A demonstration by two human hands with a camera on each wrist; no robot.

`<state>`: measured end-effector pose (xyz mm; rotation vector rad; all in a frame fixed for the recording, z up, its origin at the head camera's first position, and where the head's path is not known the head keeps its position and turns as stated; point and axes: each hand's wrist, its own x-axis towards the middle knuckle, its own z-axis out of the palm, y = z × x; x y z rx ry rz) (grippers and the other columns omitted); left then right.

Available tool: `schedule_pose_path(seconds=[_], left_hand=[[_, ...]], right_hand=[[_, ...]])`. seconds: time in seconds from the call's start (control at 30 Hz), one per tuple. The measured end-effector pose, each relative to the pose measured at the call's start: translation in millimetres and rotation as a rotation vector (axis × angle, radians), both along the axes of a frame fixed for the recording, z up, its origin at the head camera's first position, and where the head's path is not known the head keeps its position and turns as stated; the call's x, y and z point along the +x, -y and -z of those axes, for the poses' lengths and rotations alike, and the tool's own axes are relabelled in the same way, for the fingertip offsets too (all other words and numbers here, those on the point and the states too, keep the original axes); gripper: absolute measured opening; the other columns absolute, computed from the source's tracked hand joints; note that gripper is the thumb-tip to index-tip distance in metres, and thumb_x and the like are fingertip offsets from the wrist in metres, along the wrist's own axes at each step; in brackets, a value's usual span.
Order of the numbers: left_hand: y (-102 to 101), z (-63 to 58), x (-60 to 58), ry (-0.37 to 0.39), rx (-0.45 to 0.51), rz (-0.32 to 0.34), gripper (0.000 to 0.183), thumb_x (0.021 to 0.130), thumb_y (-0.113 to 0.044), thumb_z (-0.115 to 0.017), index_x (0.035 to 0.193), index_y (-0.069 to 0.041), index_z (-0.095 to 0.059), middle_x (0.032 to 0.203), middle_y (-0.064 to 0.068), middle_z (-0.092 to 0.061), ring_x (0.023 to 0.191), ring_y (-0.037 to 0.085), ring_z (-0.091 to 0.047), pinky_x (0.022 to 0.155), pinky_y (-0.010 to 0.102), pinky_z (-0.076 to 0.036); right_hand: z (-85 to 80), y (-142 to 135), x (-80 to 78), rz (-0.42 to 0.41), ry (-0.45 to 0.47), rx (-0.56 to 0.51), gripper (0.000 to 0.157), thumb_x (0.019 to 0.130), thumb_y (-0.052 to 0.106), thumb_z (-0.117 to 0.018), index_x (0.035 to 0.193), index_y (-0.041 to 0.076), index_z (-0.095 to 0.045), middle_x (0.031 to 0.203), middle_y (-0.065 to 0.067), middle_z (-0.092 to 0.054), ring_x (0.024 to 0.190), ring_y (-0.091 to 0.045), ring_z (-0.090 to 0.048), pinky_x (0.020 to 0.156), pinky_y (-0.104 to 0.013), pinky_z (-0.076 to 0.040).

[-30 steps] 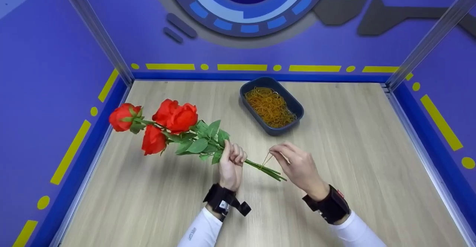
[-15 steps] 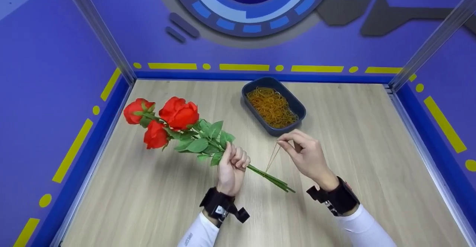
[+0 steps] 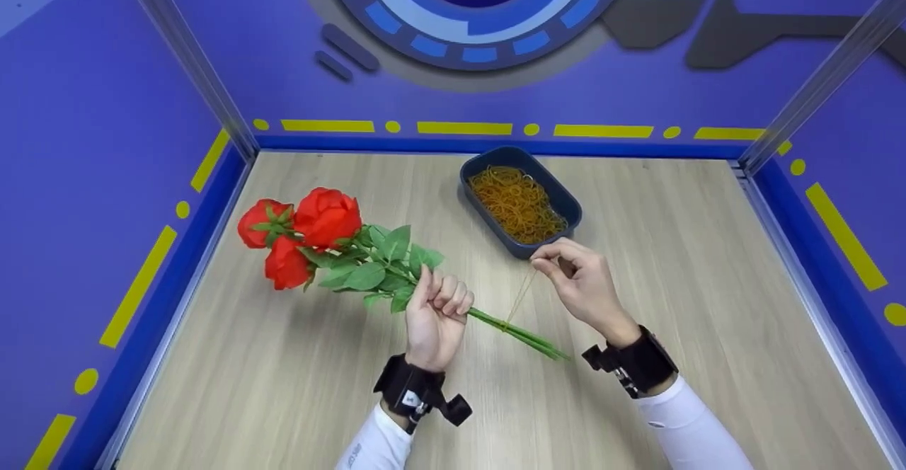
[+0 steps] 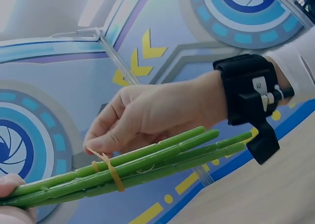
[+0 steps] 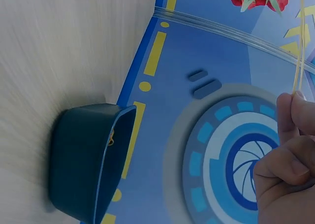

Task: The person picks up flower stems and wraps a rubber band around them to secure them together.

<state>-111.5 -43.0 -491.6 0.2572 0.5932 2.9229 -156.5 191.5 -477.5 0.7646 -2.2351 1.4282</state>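
A bunch of red artificial roses (image 3: pixel 327 219) slants across the head view, blooms to the left and green stems (image 3: pixel 527 337) to the lower right. My left hand (image 3: pixel 437 318) grips the stems just below the leaves. A thin tan rubber band (image 4: pixel 115 177) loops round the stems, as the left wrist view shows. Its free end is pinched between thumb and forefinger of my right hand (image 3: pixel 582 287), which pulls it taut up and away from the stems. In the right wrist view the stretched band runs up from the fingertips (image 5: pixel 300 106).
A dark blue rectangular tub (image 3: pixel 474 204) with many loose rubber bands (image 3: pixel 517 204) stands near the back of the wooden table (image 3: pixel 679 258), just beyond my right hand. Blue printed panels (image 3: pixel 396 102) wall the table at the back and sides.
My right hand has moved up and to the right, stretching the rubber band longer. The blooms have turned and shifted slightly, and the left hand keeps its hold on the stems.
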Motion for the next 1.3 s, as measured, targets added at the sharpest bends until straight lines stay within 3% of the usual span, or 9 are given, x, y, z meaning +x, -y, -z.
schedule_pose_path(seconds=[0.27,0.47,0.57,0.67,0.77,0.87,1.0,1.17,1.3], left_hand=[[1,-5.3,-3.4,-0.016,0.072,-0.008,0.046,0.117,-0.038,-0.017,0.076,-0.019,-0.019,0.071,-0.005,-0.013,0.061,0.010,-0.015,0.066,0.025,-0.013],[-1,-5.3,-3.2,-0.024,0.089,-0.053,0.046,0.117,-0.039,-0.018,0.076,-0.018,-0.020,0.070,-0.004,-0.013,0.062,0.012,-0.015,0.067,0.026,-0.013],[-2,-5.5,-3.4,-0.017,0.096,-0.071,0.047,0.117,-0.039,-0.016,0.076,-0.018,-0.019,0.070,-0.004,-0.013,0.061,0.012,-0.015,0.067,0.026,-0.013],[-3,-6.4,-4.0,-0.017,0.100,-0.086,0.046,0.117,-0.038,-0.013,0.076,-0.018,-0.018,0.070,-0.004,-0.013,0.061,0.012,-0.014,0.066,0.026,-0.012],[-4,-7.9,-5.0,-0.021,0.096,-0.104,0.046,0.117,-0.038,-0.014,0.076,-0.018,-0.017,0.070,-0.004,-0.013,0.061,0.012,-0.014,0.066,0.026,-0.012],[-5,-10.1,-5.4,-0.017,0.078,-0.121,0.046,0.117,-0.038,-0.016,0.076,-0.018,-0.017,0.070,-0.004,-0.013,0.061,0.012,-0.015,0.067,0.027,-0.012],[-6,-12.8,-5.4,0.010,0.051,-0.146,0.046,0.117,-0.038,-0.016,0.076,-0.018,-0.017,0.070,-0.003,-0.013,0.063,0.013,-0.016,0.069,0.028,-0.012],[-7,-15.1,-6.9,0.058,0.024,-0.199,0.045,0.117,-0.037,-0.016,0.076,-0.019,-0.021,0.071,-0.003,-0.014,0.064,0.012,-0.017,0.071,0.029,-0.012],[-8,-14.9,-8.7,0.076,0.002,-0.233,0.046,0.117,-0.037,-0.017,0.075,-0.020,-0.025,0.071,-0.004,-0.016,0.064,0.012,-0.018,0.069,0.028,-0.016]], right_hand=[[24.2,12,0.3,-0.013,-0.043,-0.001,0.018,0.091,-0.005,-0.076,0.097,0.011,-0.077,0.079,-0.002,-0.066,0.054,-0.007,-0.033,0.050,-0.025,-0.028],[49.9,20,6.9,-0.080,0.022,-0.077,0.016,0.091,-0.009,-0.074,0.098,0.005,-0.076,0.083,-0.009,-0.071,0.051,-0.006,-0.037,0.047,-0.022,-0.031],[58.5,24,13.1,-0.109,0.150,-0.151,0.013,0.093,-0.010,-0.071,0.099,0.000,-0.075,0.085,-0.012,-0.072,0.053,0.002,-0.043,0.047,-0.018,-0.034],[64.2,27,19.3,-0.120,0.332,-0.241,0.007,0.096,-0.007,-0.069,0.101,-0.006,-0.073,0.087,-0.004,-0.074,0.058,0.005,-0.054,0.051,-0.014,-0.040],[68.4,30,24.4,-0.125,0.480,-0.312,0.011,0.099,-0.003,-0.068,0.104,-0.012,-0.070,0.089,0.008,-0.074,0.064,0.003,-0.064,0.057,-0.014,-0.048],[72.2,34,29.1,-0.134,0.592,-0.368,0.017,0.100,0.002,-0.068,0.106,-0.014,-0.069,0.088,0.012,-0.073,0.059,0.004,-0.058,0.053,-0.014,-0.044],[78.1,40,36.6,-0.128,0.711,-0.412,0.010,0.099,0.005,-0.069,0.105,-0.002,-0.073,0.084,0.012,-0.073,0.052,0.003,-0.042,0.049,-0.014,-0.032],[83.6,53,48.5,-0.063,0.809,-0.489,0.003,0.098,0.007,-0.072,0.099,0.005,-0.074,0.081,0.006,-0.072,0.048,0.000,-0.036,0.047,-0.016,-0.029],[83.2,65,59.8,0.007,0.870,-0.578,0.004,0.097,0.004,-0.073,0.101,0.004,-0.074,0.083,0.005,-0.073,0.054,0.000,-0.050,0.046,-0.016,-0.029]])
